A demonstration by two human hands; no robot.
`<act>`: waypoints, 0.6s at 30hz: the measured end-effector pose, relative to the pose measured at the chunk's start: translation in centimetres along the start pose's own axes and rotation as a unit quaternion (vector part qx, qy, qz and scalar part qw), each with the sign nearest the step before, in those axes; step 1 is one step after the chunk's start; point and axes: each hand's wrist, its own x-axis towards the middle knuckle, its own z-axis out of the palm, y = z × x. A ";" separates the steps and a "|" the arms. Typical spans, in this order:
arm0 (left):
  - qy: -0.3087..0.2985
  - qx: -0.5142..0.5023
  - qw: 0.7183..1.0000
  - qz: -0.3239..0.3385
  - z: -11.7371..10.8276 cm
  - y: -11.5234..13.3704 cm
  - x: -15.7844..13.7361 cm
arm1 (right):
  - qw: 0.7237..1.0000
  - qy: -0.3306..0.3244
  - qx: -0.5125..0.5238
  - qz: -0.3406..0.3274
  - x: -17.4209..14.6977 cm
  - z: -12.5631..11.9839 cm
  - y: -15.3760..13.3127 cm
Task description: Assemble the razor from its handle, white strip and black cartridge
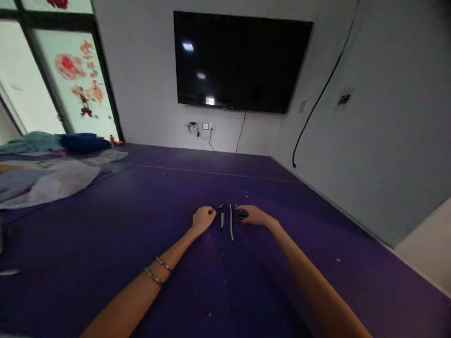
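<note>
My left hand [203, 219] rests as a loose fist on the purple surface, and nothing shows sticking out of it. Just to its right lies a narrow dark item with a light grey strip [222, 220], which looks like a small tool. A thin pale strip [231, 223], slightly curved, lies beside that, running away from me. My right hand [254, 215] reaches in from the right. Its fingers curl round a small dark object [241, 216], whose kind I cannot make out, low on the surface.
The purple surface [169, 281] stretches to the wall, with small white specks. Pale cloth or plastic sheeting [66, 180] and blue fabric [84, 142] lie at left. A black television [243, 61] hangs ahead above a socket [205, 126]. A black cable [322, 91] dangles at right.
</note>
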 end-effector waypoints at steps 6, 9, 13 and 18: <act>-0.012 -0.002 1.000 -0.001 0.0 0.2 -0.1 | 1.000 0.016 -0.001 0.001 -0.4 -0.2 -0.4; -0.018 -0.003 1.000 -0.004 -0.1 0.2 -0.2 | 0.999 0.037 0.031 0.018 -0.7 -0.1 -0.2; 0.005 0.026 0.999 0.018 -0.4 0.0 -0.1 | 0.986 0.145 0.072 0.040 -1.5 0.7 1.3; 0.070 0.117 0.985 0.103 -1.4 -1.6 0.8 | 0.956 0.280 -0.017 0.086 -4.0 1.6 4.7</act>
